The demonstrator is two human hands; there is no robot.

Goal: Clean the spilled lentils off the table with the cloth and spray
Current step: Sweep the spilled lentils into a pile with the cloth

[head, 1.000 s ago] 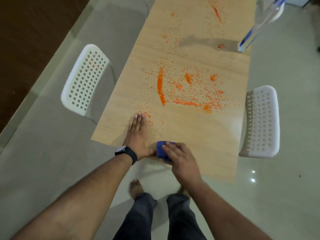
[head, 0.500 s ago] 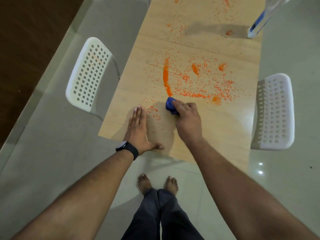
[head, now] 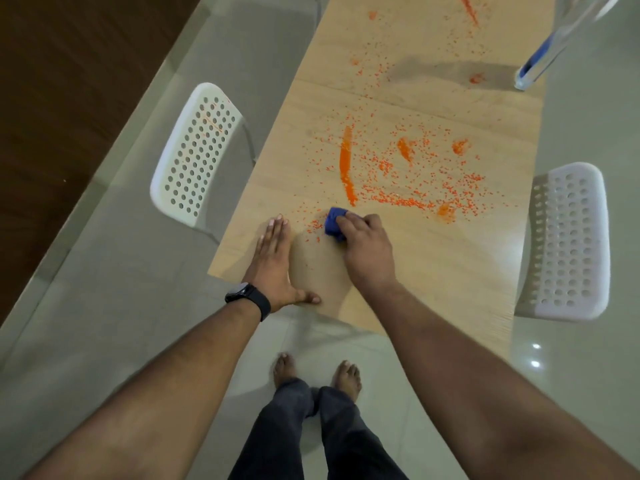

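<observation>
Most of the lentils [head: 408, 174] are still spread over the table [head: 450, 265], so I judge the job barely begun; only the near strip looks swept. My right hand [head: 367, 247] curls round the bunched blue cloth [head: 335, 224], pressing it down at the spill's near edge. My left hand [head: 273, 261] lies flat, fingers straight, just beside it. The far clear bottle [head: 550, 46] is probably the spray.

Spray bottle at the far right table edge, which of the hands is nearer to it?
Right. The right hand lies nearer the spray bottle; the left hand rests flat farther left.
</observation>
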